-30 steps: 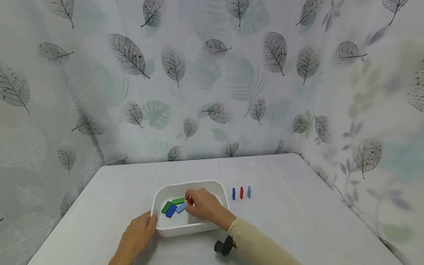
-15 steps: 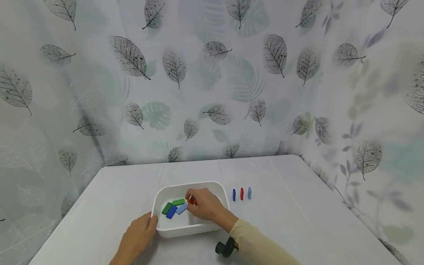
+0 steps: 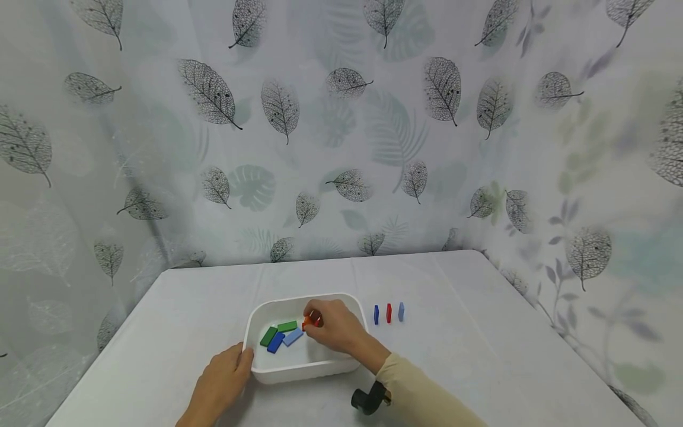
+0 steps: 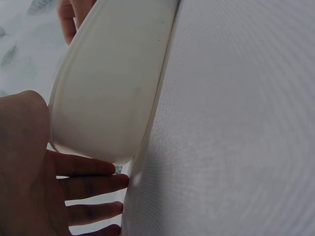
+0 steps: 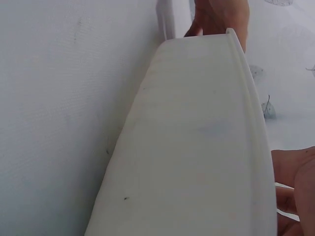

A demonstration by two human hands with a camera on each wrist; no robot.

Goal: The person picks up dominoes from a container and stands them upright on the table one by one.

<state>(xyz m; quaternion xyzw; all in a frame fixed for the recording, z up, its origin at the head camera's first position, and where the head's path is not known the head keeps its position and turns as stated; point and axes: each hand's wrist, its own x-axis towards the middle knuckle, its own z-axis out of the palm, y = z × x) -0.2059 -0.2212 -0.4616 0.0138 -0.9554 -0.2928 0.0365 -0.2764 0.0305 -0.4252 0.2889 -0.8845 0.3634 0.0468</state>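
My right hand [image 3: 333, 326] reaches into the white tray [image 3: 290, 375] and pinches a small orange block [image 3: 308, 319] between curled fingertips. Red shows close beside that block, partly hidden by the fingers. To the left, on the tray's floor, lie two green blocks [image 3: 268, 336], a dark blue block [image 3: 275, 342] and a light blue block [image 3: 293, 337]. My left hand [image 3: 226, 373] rests at the tray's left near corner; in the left wrist view its fingers [image 4: 93, 186] are straight along the outer wall. The right wrist view mostly shows the tray's outer wall [image 5: 192, 137], which hides the right fingertips.
Right of the tray, a blue block [image 3: 376, 314], a red block [image 3: 389, 312] and a light blue block [image 3: 401, 312] stand on edge in a row on the white table [image 3: 480, 356]. A leaf-patterned curtain [image 3: 341, 136] encloses the table's back and sides.
The right hand has shifted slightly to the right inside the tray, with the orange block still at its fingertips. The left hand and the standing blocks have stayed in place.
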